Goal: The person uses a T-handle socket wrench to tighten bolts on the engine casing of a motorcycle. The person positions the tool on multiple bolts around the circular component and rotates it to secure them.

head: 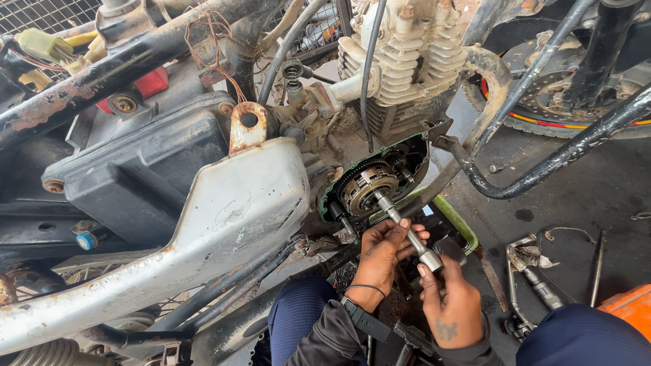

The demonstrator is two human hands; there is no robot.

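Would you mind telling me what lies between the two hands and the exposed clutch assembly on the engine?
In the head view, only the metal socket tool spans that stretch: the left hand and right hand grip its shaft, and its tip sits on the clutch assembly.

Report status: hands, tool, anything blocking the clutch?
Left hand grips socket wrench shaft. Right hand holds its handle end. Socket seated on clutch centre. Nothing in the way.

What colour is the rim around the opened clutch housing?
Green: the clutch housing rim shows best in the head view.
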